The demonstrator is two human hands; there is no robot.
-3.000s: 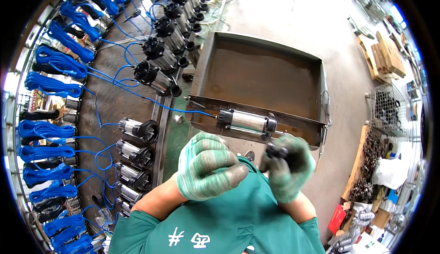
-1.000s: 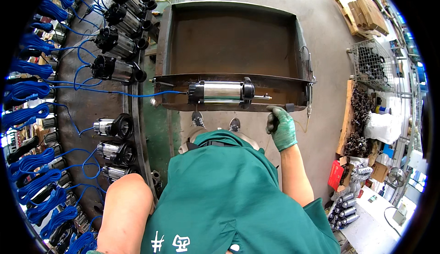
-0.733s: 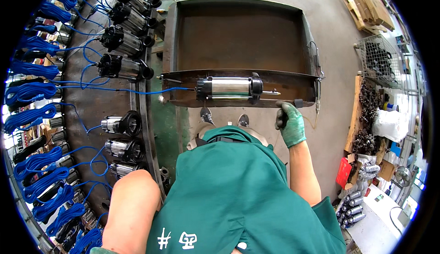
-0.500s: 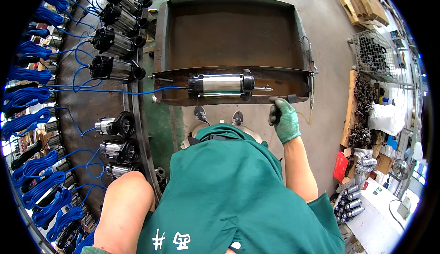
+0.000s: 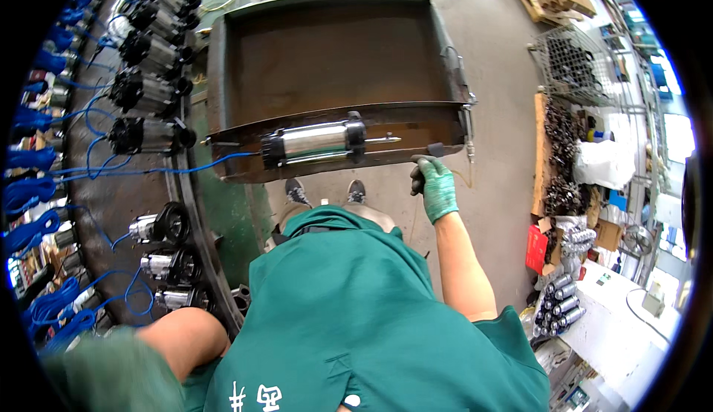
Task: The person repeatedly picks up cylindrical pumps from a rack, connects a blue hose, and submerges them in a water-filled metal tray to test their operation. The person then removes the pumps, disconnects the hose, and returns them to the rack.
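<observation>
i see bare concrete floor open to the right of the rusty brown metal tray; a shiny steel cylinder with black end caps lies along its near rim. my green-gloved right hand curls shut just below the rim's right end; my left hand is blurred, cannot tell

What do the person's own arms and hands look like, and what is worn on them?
The right hand wears a green knitted glove that ends at the wrist. Both forearms are bare. The short green sleeves belong to a work shirt with white marks at the lower edge. The left hand is out of view; only the left arm shows.
</observation>
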